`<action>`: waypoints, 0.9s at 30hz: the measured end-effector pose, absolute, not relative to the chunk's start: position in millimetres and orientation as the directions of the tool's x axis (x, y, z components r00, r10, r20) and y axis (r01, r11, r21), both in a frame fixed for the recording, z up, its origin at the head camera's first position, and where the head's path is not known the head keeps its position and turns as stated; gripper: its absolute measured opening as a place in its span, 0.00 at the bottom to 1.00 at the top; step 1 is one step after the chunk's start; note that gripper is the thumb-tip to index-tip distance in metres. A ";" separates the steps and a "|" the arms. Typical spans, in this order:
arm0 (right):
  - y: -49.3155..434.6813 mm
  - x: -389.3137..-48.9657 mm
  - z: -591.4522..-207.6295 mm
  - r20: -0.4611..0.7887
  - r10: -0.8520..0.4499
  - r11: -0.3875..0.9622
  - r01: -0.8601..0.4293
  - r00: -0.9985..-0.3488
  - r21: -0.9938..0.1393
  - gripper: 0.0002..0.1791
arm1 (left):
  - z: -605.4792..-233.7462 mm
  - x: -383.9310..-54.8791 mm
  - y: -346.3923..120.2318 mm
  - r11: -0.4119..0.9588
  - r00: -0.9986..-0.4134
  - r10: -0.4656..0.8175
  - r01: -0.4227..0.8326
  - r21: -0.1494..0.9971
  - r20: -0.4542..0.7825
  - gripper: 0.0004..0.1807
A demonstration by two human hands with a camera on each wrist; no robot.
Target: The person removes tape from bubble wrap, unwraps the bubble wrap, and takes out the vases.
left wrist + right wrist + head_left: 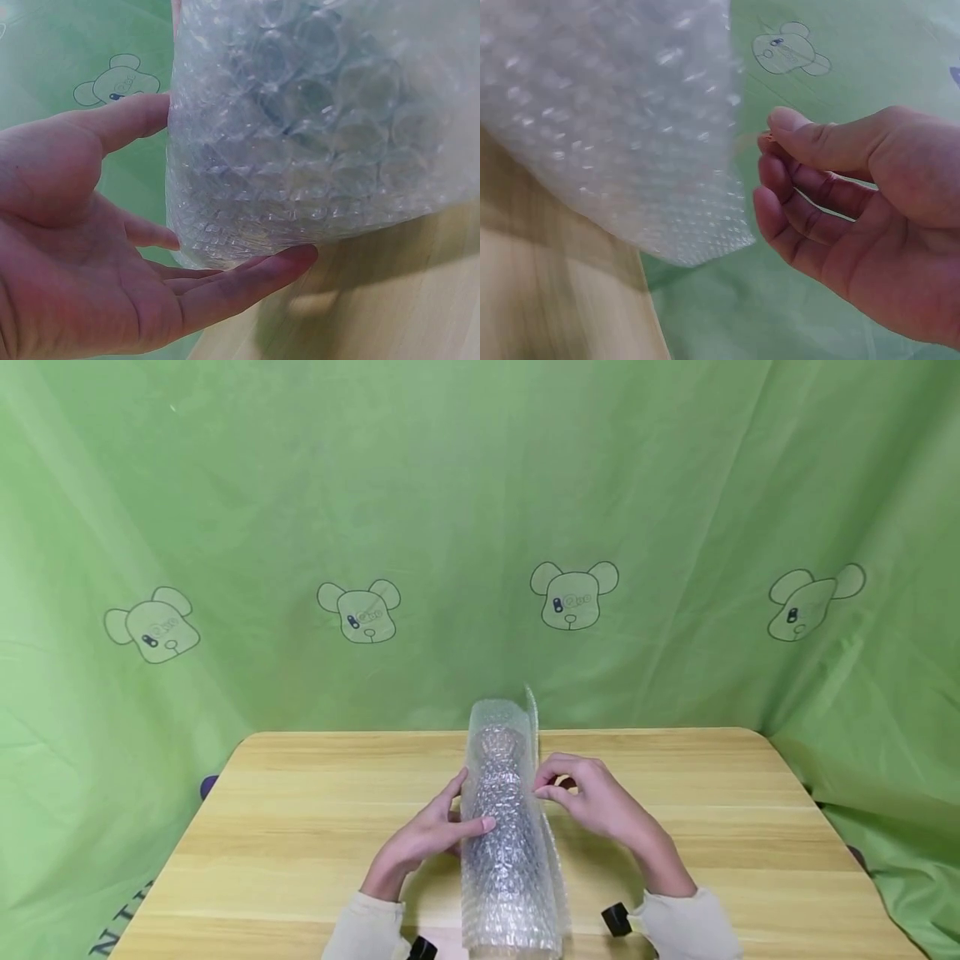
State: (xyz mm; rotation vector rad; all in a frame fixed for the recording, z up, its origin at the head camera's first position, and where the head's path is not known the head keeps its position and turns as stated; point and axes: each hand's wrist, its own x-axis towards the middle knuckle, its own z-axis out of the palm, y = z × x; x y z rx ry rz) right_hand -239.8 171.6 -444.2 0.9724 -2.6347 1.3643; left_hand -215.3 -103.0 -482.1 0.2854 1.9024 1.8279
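A long, upright-looking roll of bubble wrap [504, 852] lies lengthwise on the table, wrapped round something grey that shows only dimly through the layers. My left hand [423, 835] holds the roll from its left side, thumb across the top, fingers along the side and partly hidden. In the left wrist view, that hand's fingers [247, 289] rest against the bubble wrap [322, 135]. At the roll's right side, my right hand [592, 789] pinches a thin, see-through strip, like clear tape [745, 140], between thumb and forefinger. The strip reaches to the wrap's loose edge [735, 217].
The wooden table [315, 793] extends to both sides of the roll. Behind it hangs a green curtain [450, 510] printed with bear heads, close to the table's back edge. A black device [617, 919] is at the right wrist.
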 end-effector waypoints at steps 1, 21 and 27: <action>173.5 -239.5 -443.5 0.284 -0.516 0.428 -0.531 -0.808 -0.731 0.03 | -482.1 -215.4 -103.0 0.088 -0.862 0.467 -0.176 0.980 -0.197 0.59; 230.9 -241.0 -439.7 0.105 -0.504 0.544 -0.410 -0.857 -0.733 0.02 | -481.7 -213.9 -106.6 0.147 -0.870 0.458 -0.130 0.981 -0.184 0.57; 249.4 -244.7 -446.0 0.039 -0.503 0.558 -0.359 -0.864 -0.748 0.04 | -481.5 -214.5 -106.8 0.150 -0.870 0.459 -0.124 0.981 -0.180 0.57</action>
